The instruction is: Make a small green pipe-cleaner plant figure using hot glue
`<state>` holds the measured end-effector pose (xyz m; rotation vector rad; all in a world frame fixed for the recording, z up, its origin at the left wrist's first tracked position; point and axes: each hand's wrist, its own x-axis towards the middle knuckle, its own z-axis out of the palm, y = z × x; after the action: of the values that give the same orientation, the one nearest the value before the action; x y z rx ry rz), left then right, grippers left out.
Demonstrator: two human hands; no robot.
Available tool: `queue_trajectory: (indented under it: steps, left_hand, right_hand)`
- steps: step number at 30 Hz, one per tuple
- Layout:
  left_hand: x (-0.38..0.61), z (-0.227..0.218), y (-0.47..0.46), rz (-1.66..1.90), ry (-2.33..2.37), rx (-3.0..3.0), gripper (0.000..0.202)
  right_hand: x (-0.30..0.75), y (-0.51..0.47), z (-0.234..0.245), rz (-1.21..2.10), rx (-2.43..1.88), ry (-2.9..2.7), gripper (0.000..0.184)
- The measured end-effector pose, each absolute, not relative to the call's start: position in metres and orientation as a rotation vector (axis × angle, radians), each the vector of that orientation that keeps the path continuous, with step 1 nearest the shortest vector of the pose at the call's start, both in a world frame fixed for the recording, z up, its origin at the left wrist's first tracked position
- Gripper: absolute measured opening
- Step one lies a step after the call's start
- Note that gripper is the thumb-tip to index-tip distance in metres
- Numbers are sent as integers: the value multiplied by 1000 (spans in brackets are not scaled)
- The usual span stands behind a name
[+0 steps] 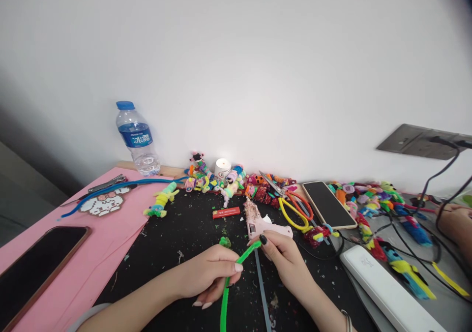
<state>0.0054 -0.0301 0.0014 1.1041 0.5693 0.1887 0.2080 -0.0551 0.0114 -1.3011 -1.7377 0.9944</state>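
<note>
A bright green pipe cleaner point(224, 305) runs between my two hands, its long end hanging down toward the bottom of the view. My left hand point(210, 273) pinches it between thumb and fingers partway along. At its upper right end, my right hand point(285, 258) grips the tip between thumb and forefinger. Just past my left hand lies a small green curled piece point(224, 242), partly hidden. A pink glue gun point(271, 228) rests right behind my right hand, its nozzle end stained brown. Next to it are scissors point(295, 209) with yellow and red handles.
A water bottle point(138, 142) stands against the wall at left, near blue pipe cleaners point(121, 188). Phones point(330, 204) lie on both sides. Colourful pipe-cleaner figures point(232, 179) line the back. At right are a white power bank point(387, 287), black cables and another person's hand point(455, 224).
</note>
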Motion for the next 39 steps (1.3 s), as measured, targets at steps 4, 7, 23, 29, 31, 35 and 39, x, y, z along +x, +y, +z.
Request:
queue_trajectory:
  steps: [4,7,23,29,31,35,39]
  left_hand:
    - [5,3,-29,178,548,1060,26]
    - [5,5,-30,189,533,974,24]
    - [-1,2,-27,159,493,832,22]
    - [1,6,-29,158,554,906,21]
    - [2,6,-29,144,556,958,22]
    - [3,5,-29,117,562,1024,24]
    - [3,5,-30,122,570,1047,24]
  right_hand:
    - [208,-55,11,1075,-1295,-1681,34]
    - [208,-54,10,1157,-1293,-1628,37]
    - [209,-55,9,1556,-1150,-1401,45]
    - [212,-56,9,1633,-1210,-1380,46]
    - [212,-56,9,1641,-1222,-1368,45]
    - [212,-56,10,1666,-1218,-1352,41]
    - [212,-55,11,1664,-1227,-1356,40]
